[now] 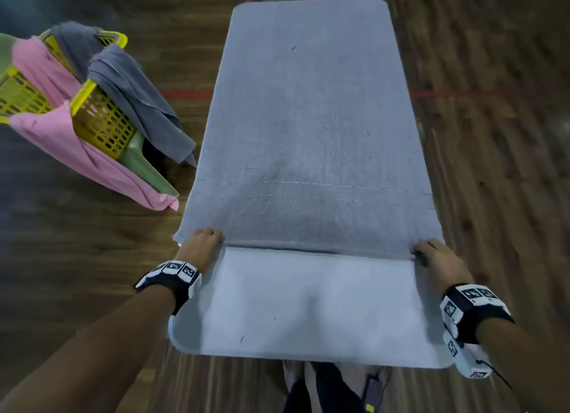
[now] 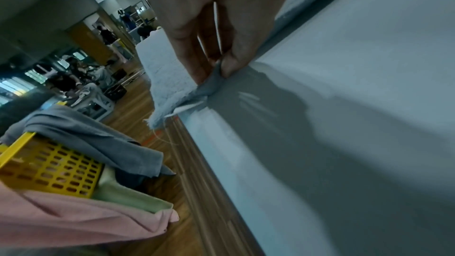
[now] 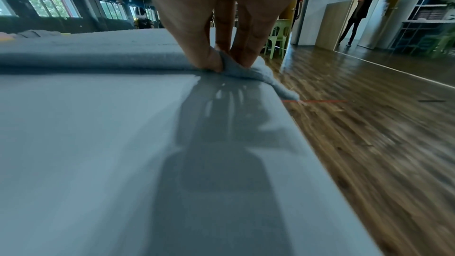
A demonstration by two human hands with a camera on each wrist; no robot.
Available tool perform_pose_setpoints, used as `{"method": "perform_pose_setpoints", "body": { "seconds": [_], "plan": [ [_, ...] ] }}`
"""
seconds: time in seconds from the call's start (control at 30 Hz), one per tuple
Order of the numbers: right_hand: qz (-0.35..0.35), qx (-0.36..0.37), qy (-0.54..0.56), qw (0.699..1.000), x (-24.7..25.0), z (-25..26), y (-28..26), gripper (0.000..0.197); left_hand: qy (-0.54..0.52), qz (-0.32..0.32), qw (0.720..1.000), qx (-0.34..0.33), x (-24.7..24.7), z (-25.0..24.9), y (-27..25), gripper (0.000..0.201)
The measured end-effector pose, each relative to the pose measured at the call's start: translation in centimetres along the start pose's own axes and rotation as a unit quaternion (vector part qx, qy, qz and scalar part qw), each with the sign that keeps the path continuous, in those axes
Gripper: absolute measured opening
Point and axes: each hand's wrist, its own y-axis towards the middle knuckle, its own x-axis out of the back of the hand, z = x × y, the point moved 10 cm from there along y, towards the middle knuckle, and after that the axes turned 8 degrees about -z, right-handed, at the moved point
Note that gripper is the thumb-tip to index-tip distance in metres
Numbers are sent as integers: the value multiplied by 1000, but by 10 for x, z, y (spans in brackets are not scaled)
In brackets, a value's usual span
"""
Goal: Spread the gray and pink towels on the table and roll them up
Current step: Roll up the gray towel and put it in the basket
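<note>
- Nearest me, bare white table (image 1: 308, 314) runs between my two wrists; its far stretch ahead of the knuckles lies under the spread cloth.
- Gray towel (image 1: 311, 129) lies flat, reaching away from both hands, its near hem at my fingertips.
- Yellow basket (image 1: 101, 123) stands on the floor well off to the left hand's outer side, draped with pink towel (image 1: 61, 141) and gray cloths.
- Left hand (image 1: 202, 247) pinches the near-left corner.
- Right hand (image 1: 439, 263) pinches the near-right corner.
</note>
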Motion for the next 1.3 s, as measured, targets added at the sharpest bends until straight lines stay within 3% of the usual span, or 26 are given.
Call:
{"method": "perform_pose_setpoints", "body": {
  "seconds": [0.17, 0.37, 0.5, 0.67, 0.83, 0.97, 1.07, 1.3],
  "plan": [
    [-29, -30, 11, 999, -3, -4, -41, 23, -50, 7, 998, 42, -7, 10, -59, 25],
    [-80, -51, 30, 995, -10, -16, -120, 21, -96, -12, 995, 33, -15, -4, -136, 23],
    [-73, -56, -13, 996, -16, -29, -166, 13, -94, 19, 995, 27, -30, -13, -174, 24],
    [-56, -117, -64, 990, -15, -36, -180, 34, -110, 38, 992, 56, -35, -15, -181, 16],
    [-109, -162, -62, 979, 1, -33, -170, 20, -22, -9, 998, 60, -19, -18, -168, 33],
    [-126, -73, -4, 989, -6, -16, -174, 14, -66, -30, 996, 61, -31, -17, -173, 28],
    [-101, -67, 33, 992, -16, -19, -179, 33, -77, -48, 992, 84, -34, -11, -181, 29],
    [-114, -14, 25, 993, -6, -13, -169, 35, -91, -59, 991, 82, -22, -3, -178, 26]
  ]
}}
